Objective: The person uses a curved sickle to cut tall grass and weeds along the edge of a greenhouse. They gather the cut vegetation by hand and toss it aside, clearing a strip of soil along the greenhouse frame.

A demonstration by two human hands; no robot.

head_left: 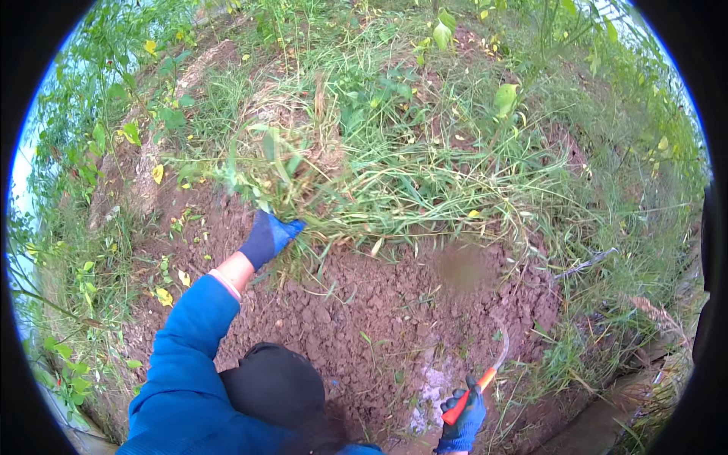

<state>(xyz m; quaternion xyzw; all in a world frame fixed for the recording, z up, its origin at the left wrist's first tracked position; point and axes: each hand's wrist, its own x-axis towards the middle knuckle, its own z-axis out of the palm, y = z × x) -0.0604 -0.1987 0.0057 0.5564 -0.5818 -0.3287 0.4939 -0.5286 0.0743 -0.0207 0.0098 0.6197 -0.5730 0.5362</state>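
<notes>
My left hand, in a blue and navy work glove, is closed around a bunch of green weeds at the near edge of the grass. The leaves hide part of its fingers. Lower right, my right hand, also gloved, grips a sickle by its orange-red handle. The sickle's thin curved blade points up and away, over bare brown soil. Long cut-looking grass lies in a thick band beyond the soil.
Leafy plants stand along the left, with more greenery on the right. A pale stick juts from the grass. Yellow leaves dot the ground. A dark rounded shape blocks the bottom; a board-like edge runs lower right.
</notes>
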